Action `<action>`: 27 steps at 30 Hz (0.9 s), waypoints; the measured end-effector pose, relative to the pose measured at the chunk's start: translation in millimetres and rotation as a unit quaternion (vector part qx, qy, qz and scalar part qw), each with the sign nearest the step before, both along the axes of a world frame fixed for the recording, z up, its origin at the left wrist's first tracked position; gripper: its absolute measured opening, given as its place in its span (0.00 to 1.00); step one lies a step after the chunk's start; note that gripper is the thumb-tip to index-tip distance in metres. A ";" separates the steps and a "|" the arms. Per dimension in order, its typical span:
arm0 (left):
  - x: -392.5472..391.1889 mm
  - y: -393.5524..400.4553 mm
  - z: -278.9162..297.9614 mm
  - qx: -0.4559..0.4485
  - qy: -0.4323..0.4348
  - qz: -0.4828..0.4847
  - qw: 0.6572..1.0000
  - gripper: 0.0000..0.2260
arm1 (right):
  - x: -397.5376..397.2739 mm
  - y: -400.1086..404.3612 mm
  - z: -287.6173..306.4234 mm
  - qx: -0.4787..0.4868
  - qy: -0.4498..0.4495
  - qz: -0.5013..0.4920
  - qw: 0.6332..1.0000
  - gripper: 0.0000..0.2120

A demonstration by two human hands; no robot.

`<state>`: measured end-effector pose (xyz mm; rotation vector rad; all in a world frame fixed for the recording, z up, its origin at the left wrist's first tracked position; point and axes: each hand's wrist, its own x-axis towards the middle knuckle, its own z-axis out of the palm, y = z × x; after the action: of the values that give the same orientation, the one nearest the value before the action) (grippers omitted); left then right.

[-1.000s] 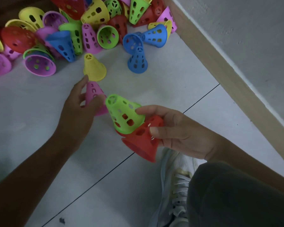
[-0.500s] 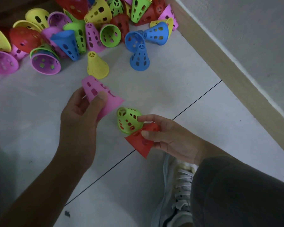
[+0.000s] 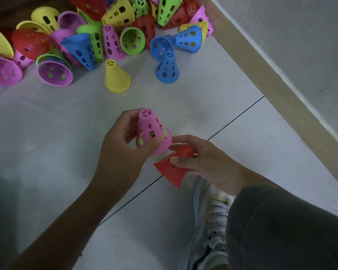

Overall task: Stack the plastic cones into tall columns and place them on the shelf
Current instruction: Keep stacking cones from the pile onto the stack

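Two hands (image 3: 125,149) hold three nested cones (image 3: 154,131) — pink, green, red — beside one shoe (image 3: 211,227).

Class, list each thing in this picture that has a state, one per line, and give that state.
Pink cone: held by the left hand, fitted over a green cone.
Green cone: nested inside, seen only through holes.
Red cone: bottom of the stack, held by the right hand.
Yellow cone: upright on the floor, apart.
Blue cone: upright by the pile.
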<state>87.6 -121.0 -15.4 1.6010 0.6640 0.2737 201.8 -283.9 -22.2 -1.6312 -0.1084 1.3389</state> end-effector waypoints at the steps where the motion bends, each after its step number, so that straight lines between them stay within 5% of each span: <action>1: -0.3 -0.3 -2.7 0.015 0.008 -0.005 1.000 0.22 | 1.6 -1.2 1.1 -0.003 0.000 -0.011 1.000 0.21; 10: -4.2 1.2 -23.0 0.099 0.059 -0.040 0.993 0.20 | 14.3 -4.0 24.9 0.045 -0.102 -0.142 0.984 0.27; 17: -21.3 14.4 -26.8 0.098 0.073 -0.014 0.992 0.18 | 3.5 17.0 45.1 0.046 -0.270 -0.060 0.960 0.21; 22: -32.2 26.1 -31.2 0.109 0.089 0.010 0.990 0.15 | -9.7 32.5 35.6 0.023 -0.411 0.025 0.911 0.24; 27: -29.5 33.7 -33.2 0.105 0.095 0.026 0.990 0.14 | -10.2 43.4 17.1 0.023 -0.451 0.089 0.888 0.28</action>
<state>58.1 -87.3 -48.6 1.8287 0.8464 0.2361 191.5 -240.5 -5.1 -2.1164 -0.8523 0.5860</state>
